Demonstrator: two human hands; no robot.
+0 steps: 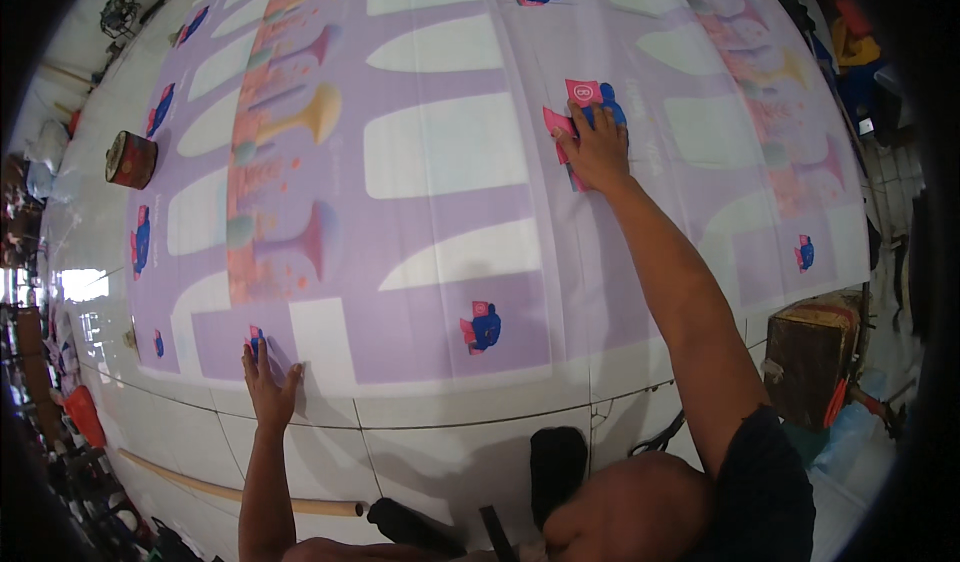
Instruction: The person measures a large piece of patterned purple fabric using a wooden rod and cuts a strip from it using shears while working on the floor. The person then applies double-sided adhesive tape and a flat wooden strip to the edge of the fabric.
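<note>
A broad lilac printed sheet (420,362), looking like cloth, covers a white tiled surface. White panels, a peach band and small pink-and-blue figures are printed on it. At the near left edge, my left hand (268,392) rests with fingers apart, its fingertips touching a lilac patch beside a small figure. Farther out, right of the middle, my right hand (598,152) lies flat over a pink-and-blue figure (583,95), partly hiding it. A second layer of paler, see-through-looking sheet (690,212) runs along the right side. Neither hand holds anything.
A rusty red tin (131,160) stands at the sheet's left edge. A long tan tube (240,489) lies on the tiles at near left. To the right sits a worn brown box (815,357). Part of a black-handled tool (660,437) shows near my right arm.
</note>
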